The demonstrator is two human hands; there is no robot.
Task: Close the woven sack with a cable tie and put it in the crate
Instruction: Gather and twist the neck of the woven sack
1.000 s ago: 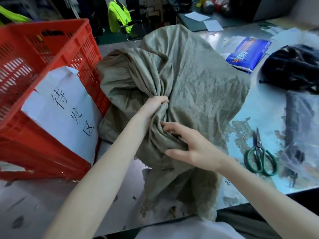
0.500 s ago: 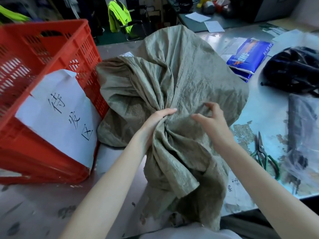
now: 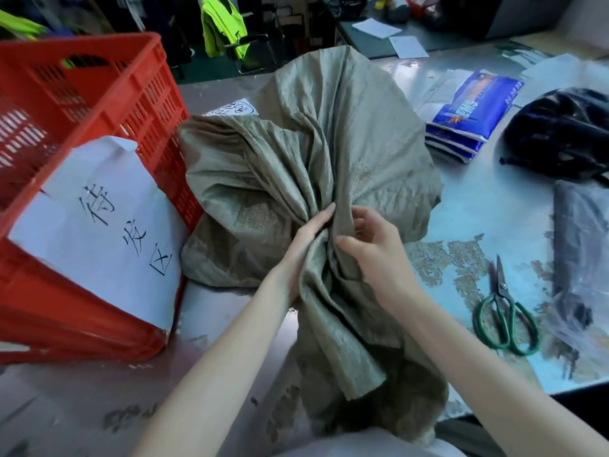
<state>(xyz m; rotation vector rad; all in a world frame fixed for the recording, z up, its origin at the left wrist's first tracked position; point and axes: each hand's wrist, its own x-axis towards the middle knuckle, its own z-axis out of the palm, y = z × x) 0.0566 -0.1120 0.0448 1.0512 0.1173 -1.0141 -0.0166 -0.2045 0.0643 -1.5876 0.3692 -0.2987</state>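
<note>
A full grey-green woven sack (image 3: 333, 140) lies on the table, its open end bunched toward me. My left hand (image 3: 304, 249) grips the gathered neck from the left side. My right hand (image 3: 375, 252) holds the same neck from the right, thumb pressed on the folds and fingers curled. The loose mouth of the sack hangs down past the table edge. The red plastic crate (image 3: 85, 103) stands tilted at the left, touching the sack, with a white paper sign on its side. No cable tie is visible.
Green-handled scissors (image 3: 506, 311) lie on the table right of my right arm. Blue packets (image 3: 471, 107) are stacked at the back right, next to a black bag (image 3: 560, 133). A dark plastic-wrapped bundle (image 3: 580, 258) lies along the right edge.
My right hand moved from above the gathered folds back down onto the neck and took hold of it. My left hand has kept its grip throughout. The camera shifted slightly.
</note>
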